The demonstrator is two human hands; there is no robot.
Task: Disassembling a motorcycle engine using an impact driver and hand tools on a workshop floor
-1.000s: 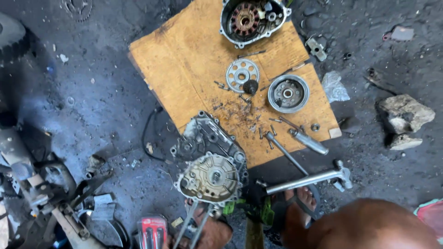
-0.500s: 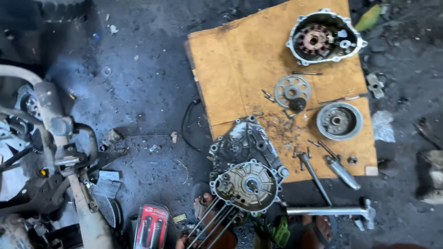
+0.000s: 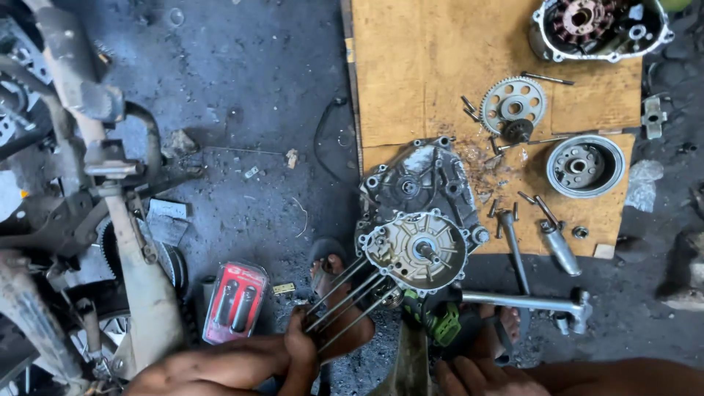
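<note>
Holding four long thin metal rods (image 3: 345, 301), the left hand (image 3: 297, 352) is closed; they stick out of the round grey metal engine case (image 3: 418, 249) at the brown cardboard sheet's (image 3: 425, 66) bottom edge; right hand (image 3: 469, 378) unclear

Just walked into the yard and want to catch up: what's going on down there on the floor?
A person crouches over an engine crankcase half on a wooden board. Their left hand grips the long studs sticking out of it; the right hand rests low near a green tool. A toothed gear, a flywheel and a side cover lie on the board.
</note>
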